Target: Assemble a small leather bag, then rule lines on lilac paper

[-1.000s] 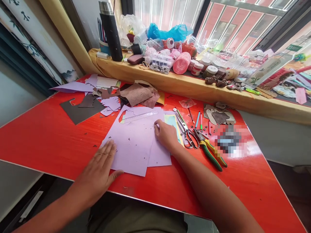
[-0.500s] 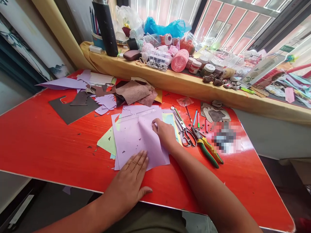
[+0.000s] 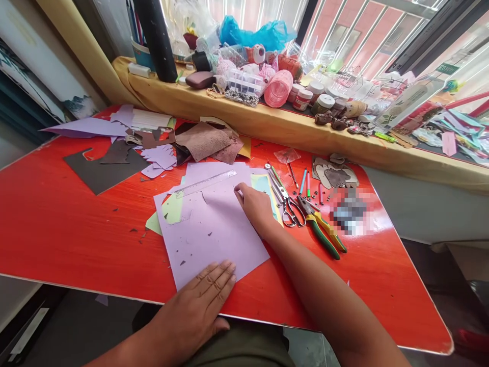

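A sheet of purple paper (image 3: 217, 237) lies slanted over other sheets at the table's front, with a cut-out in its upper left and small dark scraps on it. My left hand (image 3: 200, 298) rests flat on its near edge, fingers stretched out. At its far right edge, my right hand (image 3: 256, 206) pinches the paper between curled fingers, and the sheet buckles beside them. A clear ruler (image 3: 208, 183) lies across the top of the stack. Pale green paper (image 3: 172, 209) shows at the left, partly through the cut-out.
Right of the paper lie scissors (image 3: 289, 206), pliers (image 3: 323, 232) with green and yellow handles, and several pencils. Brown leather pieces (image 3: 204, 140) and a dark sheet (image 3: 89, 171) lie behind and left. A crowded sill (image 3: 290, 117) runs along the back.
The purple sheet has turned and slid toward the table's front edge, uncovering more of the ruler and the cut-out. My left hand has moved slightly nearer my body with it.
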`<state>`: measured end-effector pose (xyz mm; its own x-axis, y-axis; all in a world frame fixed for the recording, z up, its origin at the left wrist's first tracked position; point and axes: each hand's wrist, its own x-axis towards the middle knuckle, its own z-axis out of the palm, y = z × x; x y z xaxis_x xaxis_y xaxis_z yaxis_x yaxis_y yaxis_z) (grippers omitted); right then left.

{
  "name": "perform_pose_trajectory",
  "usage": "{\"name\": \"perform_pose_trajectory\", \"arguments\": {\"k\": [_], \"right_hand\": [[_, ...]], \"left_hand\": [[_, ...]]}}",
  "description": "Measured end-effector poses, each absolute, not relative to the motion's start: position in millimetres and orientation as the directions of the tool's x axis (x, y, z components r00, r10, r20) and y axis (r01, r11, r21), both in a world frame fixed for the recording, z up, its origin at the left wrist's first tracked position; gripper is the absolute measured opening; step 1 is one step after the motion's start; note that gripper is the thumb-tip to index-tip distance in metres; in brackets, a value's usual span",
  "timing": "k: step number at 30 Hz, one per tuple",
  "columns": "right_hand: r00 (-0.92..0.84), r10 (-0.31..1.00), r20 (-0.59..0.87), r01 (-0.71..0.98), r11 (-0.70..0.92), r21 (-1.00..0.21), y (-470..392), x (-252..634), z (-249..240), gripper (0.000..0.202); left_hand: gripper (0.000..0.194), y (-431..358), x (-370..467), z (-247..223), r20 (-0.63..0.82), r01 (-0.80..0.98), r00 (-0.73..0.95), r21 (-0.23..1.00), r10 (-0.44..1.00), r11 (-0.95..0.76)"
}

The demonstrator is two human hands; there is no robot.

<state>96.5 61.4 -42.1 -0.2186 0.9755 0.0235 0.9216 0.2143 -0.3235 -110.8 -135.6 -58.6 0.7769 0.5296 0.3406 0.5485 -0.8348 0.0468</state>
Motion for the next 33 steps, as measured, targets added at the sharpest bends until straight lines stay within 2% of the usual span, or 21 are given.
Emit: {"name": "perform_pose_trajectory", "arguments": {"k": [5, 10, 12, 14, 16, 18, 24, 29, 33], "right_hand": [[-0.186, 0.982, 0.041, 0.908, 0.188, -0.375, 61.3, 100.2, -39.7, 0.027], [-0.217, 0.975, 0.042, 0.862, 0.212, -0.461, 60.7, 104.7, -36.6, 0.048], [-0.256, 0.966, 0.039, 0.833, 0.241, -0.498, 59.4, 105.2, -36.3, 0.043], [-0.289, 0.957, 0.040, 0.807, 0.266, -0.527, 57.9, 105.2, -37.1, 0.027], [-0.307, 0.950, 0.046, 0.788, 0.281, -0.548, 56.9, 105.3, -38.3, 0.017], [-0.322, 0.945, 0.051, 0.767, 0.292, -0.571, 57.0, 106.2, -38.6, 0.020], [-0.356, 0.934, 0.010, 0.692, 0.271, -0.669, 59.5, 111.0, -29.3, 0.063], [-0.335, 0.942, -0.001, 0.705, 0.250, -0.663, 54.7, 106.6, -28.3, 0.052], [-0.254, 0.967, 0.013, 0.732, 0.201, -0.650, 51.7, 102.7, -35.3, 0.048]], "left_hand": [[0.065, -120.3, -134.3, -61.3, 0.263, 0.523, 0.791, 0.177, 0.552, -0.834], [0.058, -99.6, -171.0, -58.4, 0.215, 0.518, 0.757, 0.379, 0.617, -0.767], [0.057, -91.0, -176.3, -55.3, 0.216, 0.490, 0.757, 0.437, 0.617, -0.754], [0.054, -84.4, -176.1, -52.8, 0.222, 0.475, 0.754, 0.467, 0.618, -0.746], [0.051, -80.5, -173.7, -51.1, 0.230, 0.469, 0.750, 0.476, 0.620, -0.744], [0.049, -78.7, -171.9, -49.9, 0.233, 0.468, 0.750, 0.474, 0.619, -0.746], [0.043, -75.5, -176.3, -46.0, 0.199, 0.469, 0.764, 0.482, 0.614, -0.740], [0.040, -71.9, -176.1, -50.3, 0.218, 0.466, 0.768, 0.455, 0.602, -0.759], [0.051, -68.0, -190.2, -61.3, 0.283, 0.475, 0.764, 0.360, 0.579, -0.803]]}}
